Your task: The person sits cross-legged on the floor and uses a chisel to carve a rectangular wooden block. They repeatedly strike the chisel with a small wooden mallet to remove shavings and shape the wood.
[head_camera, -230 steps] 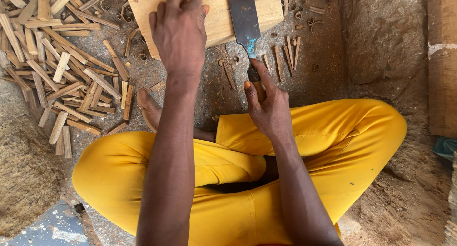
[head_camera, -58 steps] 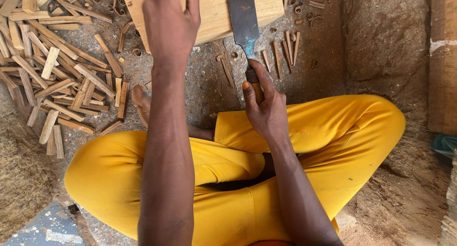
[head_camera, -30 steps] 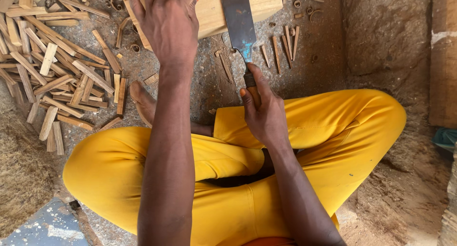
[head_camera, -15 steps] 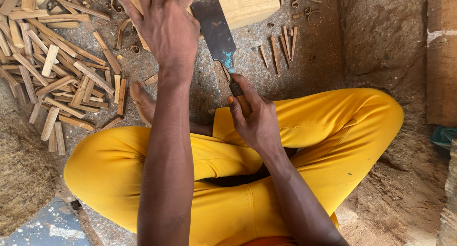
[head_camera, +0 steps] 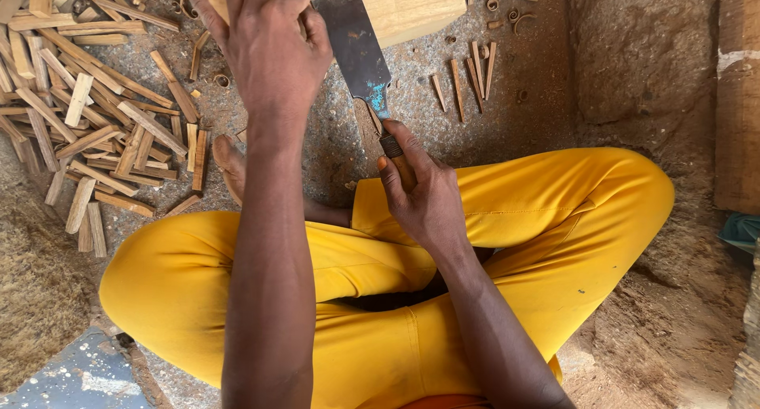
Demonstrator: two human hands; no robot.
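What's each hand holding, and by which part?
Right hand grips the broad dark metal blade by its brown wooden handle. Left hand presses on the pale wooden block, near its top edge.

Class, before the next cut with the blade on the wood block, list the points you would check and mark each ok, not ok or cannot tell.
1. Right hand closed round the handle: ok.
2. Left hand pressing on the wood block: ok.
3. Left fingers clear of the blade: not ok, they sit right beside it.
4. Blade edge seated in the wood: cannot tell.
5. Bare foot away from the blade: ok.
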